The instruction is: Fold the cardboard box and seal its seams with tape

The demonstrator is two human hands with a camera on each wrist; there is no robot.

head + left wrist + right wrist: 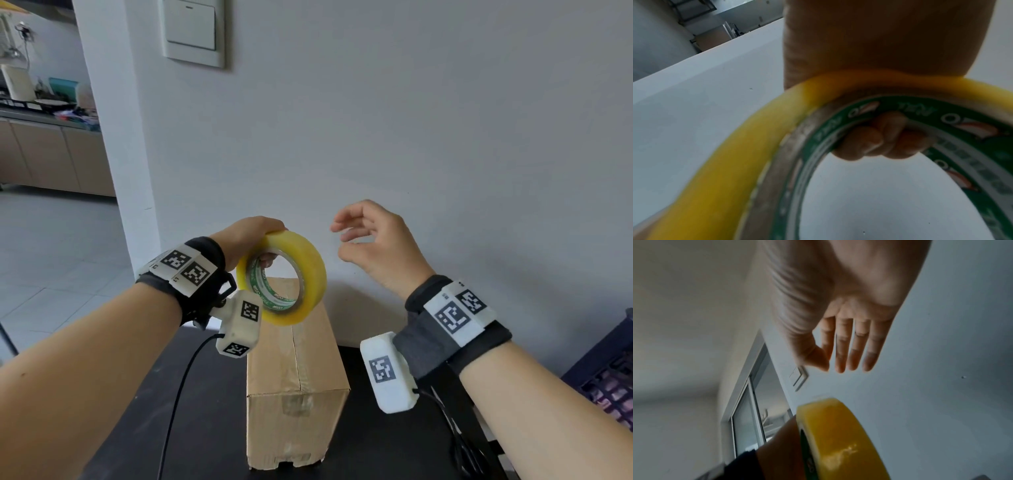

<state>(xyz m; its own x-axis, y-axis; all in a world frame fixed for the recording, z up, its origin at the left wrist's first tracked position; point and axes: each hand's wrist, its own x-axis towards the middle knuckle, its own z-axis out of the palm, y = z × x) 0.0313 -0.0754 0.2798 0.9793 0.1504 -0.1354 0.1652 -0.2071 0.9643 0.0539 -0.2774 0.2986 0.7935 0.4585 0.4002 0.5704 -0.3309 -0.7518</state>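
Observation:
A folded brown cardboard box (296,373) stands on the black table (209,394), its top seam and near end covered with clear tape. Above its far end my left hand (253,240) grips a yellowish roll of packing tape (286,274) with a green printed core, fingers (877,138) curled through the hole and the thumb on the outer rim. My right hand (370,240) hovers just right of the roll, empty, with relaxed, nearly straight fingers (849,347). The roll (840,439) lies below that hand in the right wrist view.
A grey wall with a light switch (193,31) rises right behind the table. A dark plastic crate (606,370) sits at the right edge. Black cables (178,387) trail from both wrist cameras across the table. A kitchen area opens at far left.

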